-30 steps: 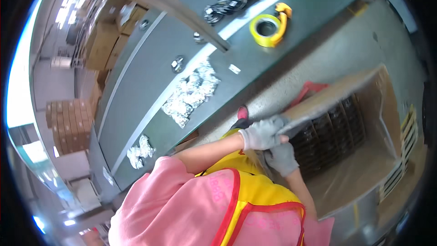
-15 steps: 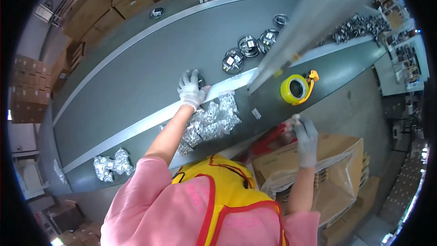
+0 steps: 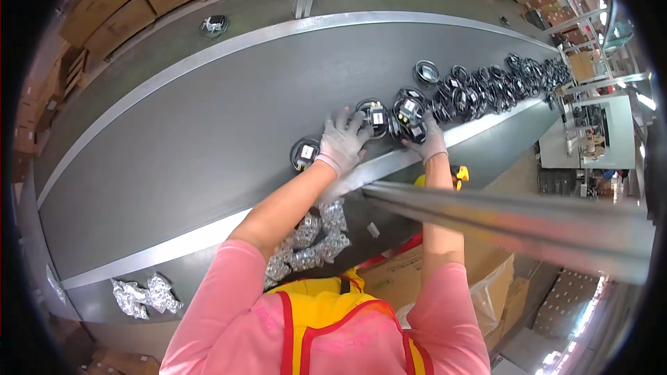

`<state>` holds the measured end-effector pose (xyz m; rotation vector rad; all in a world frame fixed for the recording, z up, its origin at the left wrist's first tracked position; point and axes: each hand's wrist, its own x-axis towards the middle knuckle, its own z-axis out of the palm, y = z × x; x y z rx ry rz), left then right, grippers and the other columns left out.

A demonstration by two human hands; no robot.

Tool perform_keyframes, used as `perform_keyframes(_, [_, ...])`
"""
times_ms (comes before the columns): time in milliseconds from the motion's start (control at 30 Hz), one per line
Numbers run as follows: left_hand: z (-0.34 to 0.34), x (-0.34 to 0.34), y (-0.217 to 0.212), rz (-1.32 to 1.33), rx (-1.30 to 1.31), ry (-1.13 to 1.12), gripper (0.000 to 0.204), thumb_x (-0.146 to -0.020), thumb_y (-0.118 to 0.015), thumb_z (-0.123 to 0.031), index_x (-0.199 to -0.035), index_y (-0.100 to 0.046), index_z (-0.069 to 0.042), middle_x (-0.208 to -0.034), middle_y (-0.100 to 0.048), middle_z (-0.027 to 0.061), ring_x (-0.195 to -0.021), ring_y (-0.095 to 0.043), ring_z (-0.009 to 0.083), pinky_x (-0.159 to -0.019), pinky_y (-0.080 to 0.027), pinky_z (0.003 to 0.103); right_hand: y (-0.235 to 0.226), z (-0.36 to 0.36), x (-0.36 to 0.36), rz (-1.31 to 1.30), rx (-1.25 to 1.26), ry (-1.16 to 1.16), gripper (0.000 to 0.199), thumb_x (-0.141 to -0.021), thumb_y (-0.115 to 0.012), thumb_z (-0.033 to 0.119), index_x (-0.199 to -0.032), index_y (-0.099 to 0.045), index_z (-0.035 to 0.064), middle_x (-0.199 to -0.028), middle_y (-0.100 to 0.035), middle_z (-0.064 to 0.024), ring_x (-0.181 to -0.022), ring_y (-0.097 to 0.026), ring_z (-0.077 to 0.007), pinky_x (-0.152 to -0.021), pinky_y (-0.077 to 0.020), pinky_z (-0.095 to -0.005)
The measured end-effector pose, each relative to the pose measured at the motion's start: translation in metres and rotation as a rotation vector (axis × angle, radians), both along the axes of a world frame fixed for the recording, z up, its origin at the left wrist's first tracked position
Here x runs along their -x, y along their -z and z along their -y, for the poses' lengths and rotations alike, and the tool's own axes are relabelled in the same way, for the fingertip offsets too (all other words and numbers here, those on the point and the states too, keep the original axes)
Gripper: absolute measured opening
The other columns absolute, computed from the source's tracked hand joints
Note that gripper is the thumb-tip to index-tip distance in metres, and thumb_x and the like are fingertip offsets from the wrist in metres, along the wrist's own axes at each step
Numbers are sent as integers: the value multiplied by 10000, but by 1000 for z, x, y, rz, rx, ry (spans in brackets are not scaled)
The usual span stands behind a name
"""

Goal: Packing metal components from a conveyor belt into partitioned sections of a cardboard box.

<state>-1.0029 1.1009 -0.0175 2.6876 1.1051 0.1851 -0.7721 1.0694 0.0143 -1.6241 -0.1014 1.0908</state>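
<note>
My left hand [image 3: 344, 142], in a pale glove, reaches over the grey conveyor belt [image 3: 208, 125] with its fingers spread. Its fingertips touch the near side of a black power adapter with a coiled cable [image 3: 376, 119]. Another coiled adapter [image 3: 304, 154] lies just left of that hand. To the right, my gloved right hand [image 3: 431, 141] grips the near right edge of a further coiled power adapter [image 3: 410, 112], thumb on its near side and fingers along its right. The palm sides of both hands are hidden.
A long heap of coiled adapters [image 3: 479, 90] stretches to the far right. Clear bags of silvery parts [image 3: 306, 236] lie on the near ledge, with more bags [image 3: 146, 296] at left. A metal post [image 3: 500, 219] crosses the right; a yellow tape dispenser [image 3: 459, 176] sits behind my right arm.
My left hand has moved right along the belt, off the adapter it covered. My right hand has come up from beside the carton onto the coiled adapters. The view has shifted right.
</note>
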Motion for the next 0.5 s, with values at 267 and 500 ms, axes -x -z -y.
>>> perform_keyframes(267, [-118,61,15,-6,-244,-316,328,-745,-661,-330,-1033,-630,-177,-1234,-515,62,-1168,-457,278,-941,-369,488,44,-88,39,305,-135,-364,521,-799,-686,338,-1178,-548,8,-1009,-596,-101,-908,-568,-200,-776,-487,-346])
perform_keyframes(500, [-101,167,11,73,-138,-458,698,-616,-795,-318,-1254,-527,-229,-1256,-486,58,-1223,-432,300,-928,-407,474,11,-105,141,76,-97,-1121,496,-856,-603,188,-1288,-459,-8,-1082,-583,-115,-893,-603,-172,-583,-548,-287])
